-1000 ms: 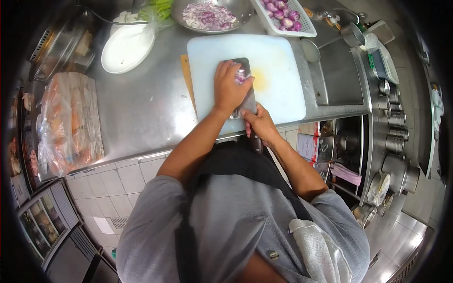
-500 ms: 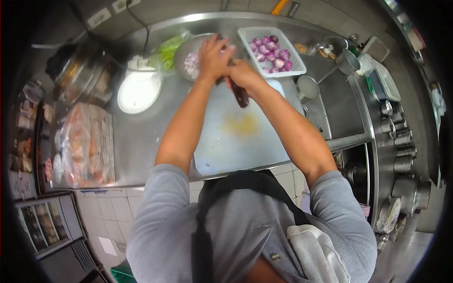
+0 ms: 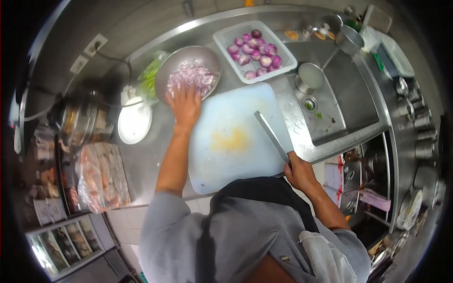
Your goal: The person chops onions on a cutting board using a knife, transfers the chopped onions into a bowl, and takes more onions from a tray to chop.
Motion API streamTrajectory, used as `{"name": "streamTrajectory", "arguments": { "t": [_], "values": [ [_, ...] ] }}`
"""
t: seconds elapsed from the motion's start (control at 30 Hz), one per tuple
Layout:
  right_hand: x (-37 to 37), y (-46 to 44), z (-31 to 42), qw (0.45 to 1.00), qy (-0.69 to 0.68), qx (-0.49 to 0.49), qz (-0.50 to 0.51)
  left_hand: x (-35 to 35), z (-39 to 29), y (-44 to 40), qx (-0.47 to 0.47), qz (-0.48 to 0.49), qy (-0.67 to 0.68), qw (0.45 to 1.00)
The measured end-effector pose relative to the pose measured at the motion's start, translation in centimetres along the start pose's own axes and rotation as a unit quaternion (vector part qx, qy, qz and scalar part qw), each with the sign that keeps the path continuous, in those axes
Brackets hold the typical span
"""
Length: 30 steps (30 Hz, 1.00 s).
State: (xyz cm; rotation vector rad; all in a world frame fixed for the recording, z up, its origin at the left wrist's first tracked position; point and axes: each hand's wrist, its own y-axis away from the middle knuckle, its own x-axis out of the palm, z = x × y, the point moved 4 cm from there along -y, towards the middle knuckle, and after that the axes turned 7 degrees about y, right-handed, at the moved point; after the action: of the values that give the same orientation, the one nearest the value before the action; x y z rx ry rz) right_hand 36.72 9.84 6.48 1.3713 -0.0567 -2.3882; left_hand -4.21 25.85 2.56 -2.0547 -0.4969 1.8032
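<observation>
My left hand (image 3: 187, 107) lies with its fingers spread at the near rim of a round metal bowl (image 3: 163, 70). Chopped red onion (image 3: 191, 75) fills the middle of that bowl, and my fingertips reach over its near edge. In my right hand (image 3: 300, 172) is the handle of a knife (image 3: 271, 134); its blade points away from me over the right side of the cutting board (image 3: 222, 172). The white board has a yellowish stain at its centre and a few small bits on it. Whether my left fingers touch the onion, I cannot tell.
Peeled red onions sit in a white plastic basket (image 3: 290, 63) behind the board. To the right is a sink (image 3: 349, 94) with a metal pot (image 3: 309, 78). On the left are leafy greens (image 3: 150, 78), a white lid-like dish (image 3: 135, 123) and a plastic-wrapped bundle (image 3: 101, 174).
My hands, together over the bowl before, have come apart. The right one has drawn back toward me with the knife, while the left has lowered to the bowl's near side. The view has shifted.
</observation>
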Motion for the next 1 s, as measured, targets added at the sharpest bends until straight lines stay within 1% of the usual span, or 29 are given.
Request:
{"name": "streamTrajectory", "arguments": {
  "t": [0.1,0.2,0.23,0.27,0.3,0.37,0.4,0.43,0.53,0.63,0.73,0.77,0.83,0.93,0.97,1.0],
  "values": [
    [0.3,0.5,-0.6,1.0,0.015,-0.02,-0.004,-1.2,-1.5,2.6,-0.007,0.03,-0.03,0.999],
    [0.0,0.2,-0.6,0.998,0.026,-0.049,0.005,-3.3,-5.0,0.5,0.022,0.03,0.025,0.999],
    [0.0,0.1,-0.6,0.997,0.031,-0.062,0.013,-3.5,-6.2,-1.5,0.067,-0.006,0.112,0.991],
    [0.0,0.0,-0.7,0.997,0.026,-0.074,0.015,-3.2,-7.8,-4.1,0.036,0.039,0.206,0.977],
    [-0.1,0.0,-0.8,0.996,0.023,-0.086,0.017,-2.4,-9.7,-6.6,0.002,0.083,0.299,0.951],
    [-0.1,0.0,-1.2,0.995,0.017,-0.1,0.022,0.5,-13.5,-11.2,0.081,0.138,0.241,0.957],
    [-0.1,0.0,-1.4,0.995,0.016,-0.101,0.024,2.0,-15.7,-13.1,0.104,0.245,0.129,0.955],
    [-0.1,0.0,-1.5,0.995,0.014,-0.1,0.026,3.4,-17.4,-14.6,0.125,0.345,0.015,0.93],
    [-0.3,-0.1,-2.2,0.994,0.012,-0.101,0.032,11.1,-18.0,-16.8,0.191,0.461,-0.133,0.856],
    [-0.4,0.1,-2.6,0.995,-0.003,-0.102,0.015,12.0,-18.8,-17.3,0.168,0.52,-0.111,0.83],
    [-0.1,0.1,-2.5,0.996,-0.006,-0.092,0.004,10.1,-18.1,-17.4,0.116,0.424,0.017,0.898],
    [-0.1,0.1,-2.4,0.996,-0.014,-0.087,0.0,8.9,-17.4,-17.3,0.083,0.383,0.116,0.913],
    [0.0,0.2,-2.3,0.996,-0.026,-0.082,-0.004,3.6,-16.2,-15.8,0.009,0.281,0.307,0.909],
    [-0.1,0.4,-2.5,0.997,-0.05,-0.057,-0.002,-3.6,-12.9,-8.5,-0.02,0.177,0.36,0.916],
    [0.0,0.4,-2.7,0.998,-0.038,-0.058,-0.003,-5.3,-11.1,-5.7,-0.034,0.136,0.368,0.919],
    [-0.3,0.3,-2.2,0.996,-0.023,-0.083,0.004,-6.8,-8.7,-2.6,-0.047,0.097,0.377,0.92]
  ]
}}
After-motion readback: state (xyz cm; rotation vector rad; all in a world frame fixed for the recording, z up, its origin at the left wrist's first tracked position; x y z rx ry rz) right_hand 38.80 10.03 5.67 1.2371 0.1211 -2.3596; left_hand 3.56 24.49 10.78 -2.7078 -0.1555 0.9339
